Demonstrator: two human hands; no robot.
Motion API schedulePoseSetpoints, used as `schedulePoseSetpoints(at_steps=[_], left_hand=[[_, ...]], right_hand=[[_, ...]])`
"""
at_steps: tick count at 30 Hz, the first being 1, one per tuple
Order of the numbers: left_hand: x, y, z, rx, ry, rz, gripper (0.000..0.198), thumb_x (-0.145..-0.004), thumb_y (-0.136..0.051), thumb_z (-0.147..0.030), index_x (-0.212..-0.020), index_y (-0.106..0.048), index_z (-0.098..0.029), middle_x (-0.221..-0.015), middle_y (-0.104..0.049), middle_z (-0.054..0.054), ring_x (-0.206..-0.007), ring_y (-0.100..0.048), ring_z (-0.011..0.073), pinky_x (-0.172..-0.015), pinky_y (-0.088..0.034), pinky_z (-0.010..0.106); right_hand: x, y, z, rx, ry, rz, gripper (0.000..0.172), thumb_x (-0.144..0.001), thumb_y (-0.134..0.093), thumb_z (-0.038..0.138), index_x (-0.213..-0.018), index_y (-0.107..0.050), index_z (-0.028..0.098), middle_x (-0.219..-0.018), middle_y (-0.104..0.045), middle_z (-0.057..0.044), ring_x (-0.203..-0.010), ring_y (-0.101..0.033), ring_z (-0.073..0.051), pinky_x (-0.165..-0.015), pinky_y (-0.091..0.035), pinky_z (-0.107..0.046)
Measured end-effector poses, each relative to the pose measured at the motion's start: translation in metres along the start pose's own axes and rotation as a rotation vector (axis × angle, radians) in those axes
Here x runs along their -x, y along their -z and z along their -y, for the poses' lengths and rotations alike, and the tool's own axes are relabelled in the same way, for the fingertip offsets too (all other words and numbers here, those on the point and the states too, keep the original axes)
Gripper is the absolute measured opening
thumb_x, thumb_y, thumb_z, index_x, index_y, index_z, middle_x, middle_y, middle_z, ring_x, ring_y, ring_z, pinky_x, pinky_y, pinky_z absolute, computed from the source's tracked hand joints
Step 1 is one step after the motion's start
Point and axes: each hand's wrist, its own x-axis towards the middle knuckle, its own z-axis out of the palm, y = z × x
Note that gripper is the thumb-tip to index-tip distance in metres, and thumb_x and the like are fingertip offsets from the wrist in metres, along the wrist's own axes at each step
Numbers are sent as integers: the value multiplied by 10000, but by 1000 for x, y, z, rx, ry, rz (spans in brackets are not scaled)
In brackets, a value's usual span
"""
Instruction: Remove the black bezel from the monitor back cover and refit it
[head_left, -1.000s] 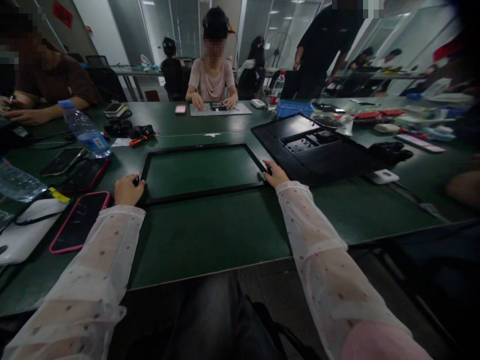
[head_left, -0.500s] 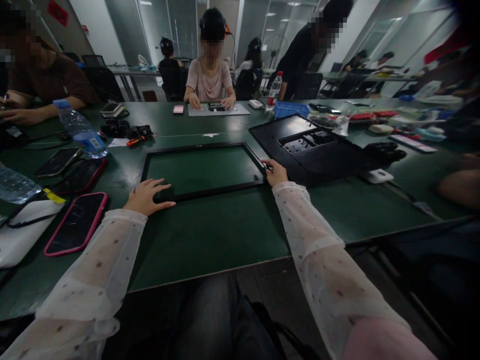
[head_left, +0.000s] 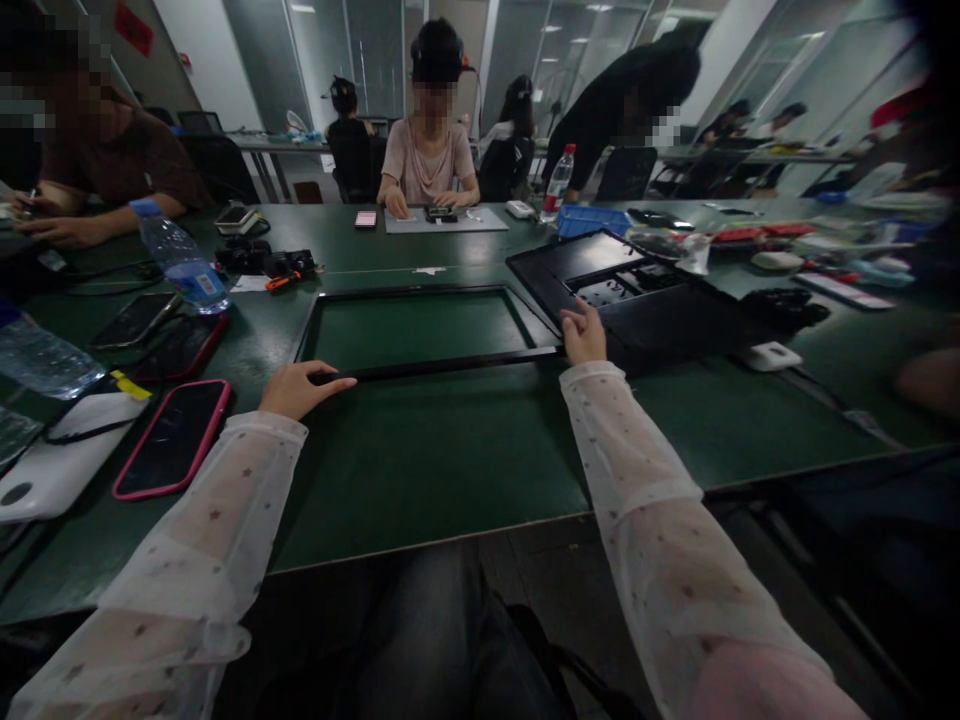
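A thin black rectangular frame point(head_left: 427, 364) lies on the green table point(head_left: 450, 460) in front of me, empty in the middle. My left hand point(head_left: 300, 388) holds its near-left corner, with the index finger stretched along the near edge. My right hand point(head_left: 583, 338) grips the near-right corner, fingers on top. Whether the near edge is off the table I cannot tell. Both arms wear sheer white sleeves.
A black monitor back panel point(head_left: 637, 300) lies just right of the frame, with a white device point(head_left: 765, 355) beyond it. On the left are a pink-cased phone point(head_left: 172, 437), other phones point(head_left: 176, 345), a water bottle point(head_left: 180, 262) and a white pouch point(head_left: 52, 470). Other people sit around the table.
My left hand moved from the frame's left side to its near-left corner. My right hand shifted right and farther away with the near-right corner, and the frame moved a little to the right.
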Motion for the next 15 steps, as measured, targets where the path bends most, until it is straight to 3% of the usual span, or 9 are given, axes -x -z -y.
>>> schedulePoseSetpoints(at_steps=[3, 6, 9, 11, 15], left_hand=[[0, -2, -1, 16, 11, -39, 505, -756, -782, -729, -975, -827, -277, -1119, -794, 92, -1070, -709, 324, -968, -527, 469], [1, -2, -2, 65, 12, -79, 490, -765, -776, -713, -967, -827, -269, -1077, -796, 91, -1059, -712, 327, -961, -520, 471], [1, -1, -3, 134, -12, -130, 482, -776, -765, -701, -951, -824, -256, -1007, -793, 84, -1000, -716, 309, -928, -521, 452], [1, -1, -3, 170, -19, -162, 487, -774, -763, -695, -951, -821, -245, -977, -790, 80, -968, -715, 299, -909, -518, 443], [-1, -3, -1, 257, -49, -224, 477, -783, -759, -664, -974, -811, -230, -951, -788, 70, -931, -715, 273, -877, -522, 411]], right_hand=[[-4, 21, -7, 233, -35, -248, 692, -882, -557, 198, -1568, -502, 128, -1462, -626, -212, -1407, -514, -346, -1215, -366, -615], [-5, 49, -17, 390, -219, -576, 766, -898, -540, 185, -1652, -414, 128, -1623, -476, -225, -1516, -356, -384, -1237, -289, -620], [-6, 68, -30, 327, -493, -840, 732, -951, -477, 206, -1673, -372, 142, -1584, -476, -277, -1520, -389, -403, -1236, -268, -640], [-6, 73, -38, 220, -628, -839, 722, -985, -428, 225, -1690, -309, 125, -1549, -488, -323, -1518, -442, -400, -1244, -273, -631], [-5, 67, -43, 62, -627, -624, 865, -946, -404, 114, -1732, -48, 57, -1634, -431, -318, -1566, -438, -294, -1291, -300, -460]])
